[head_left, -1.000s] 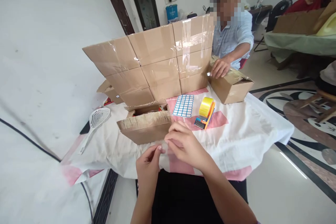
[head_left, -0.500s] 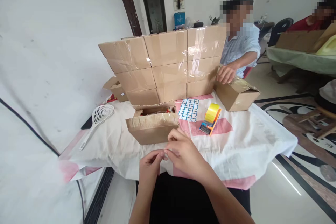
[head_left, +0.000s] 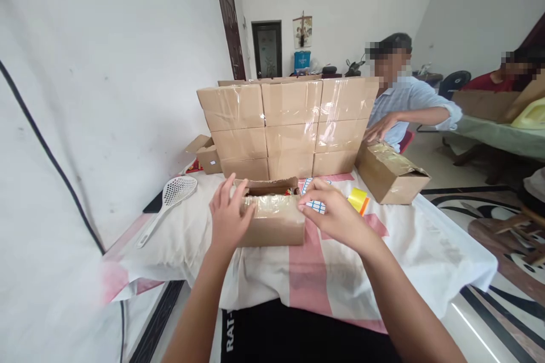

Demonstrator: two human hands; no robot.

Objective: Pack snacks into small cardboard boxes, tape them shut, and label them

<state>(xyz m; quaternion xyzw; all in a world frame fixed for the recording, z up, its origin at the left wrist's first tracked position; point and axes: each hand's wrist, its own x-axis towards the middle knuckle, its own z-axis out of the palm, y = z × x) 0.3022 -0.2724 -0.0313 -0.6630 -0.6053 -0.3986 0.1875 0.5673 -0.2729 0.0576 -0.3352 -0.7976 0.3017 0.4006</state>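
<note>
In front of me on the cloth stands an open cardboard box (head_left: pixel 272 229), its front flap edge covered with shiny tape. Red-wrapped items (head_left: pixel 289 191) show inside; the rest of its contents are hidden. My left hand (head_left: pixel 226 215) rests at the box's left end, fingers spread and thumb against the front. At the right front corner, my right hand (head_left: pixel 334 212) has thumb and forefinger pinched together; anything between the fingertips is too small to make out. Partly behind that hand lies a sheet of blue-edged labels (head_left: pixel 315 206). Beside it is a yellow tape roll (head_left: pixel 356 198).
Stacked, taped cardboard boxes (head_left: pixel 292 139) form a wall behind the open box. A white slotted skimmer (head_left: pixel 179 190) lies left. At right, a person (head_left: pixel 404 102) reaches toward another carton (head_left: pixel 394 176). A smaller open box (head_left: pixel 208 157) stands back left.
My hands, pinched together in front of the box, have parted: the left moved to its left end, the right to its right corner. The view has tilted up.
</note>
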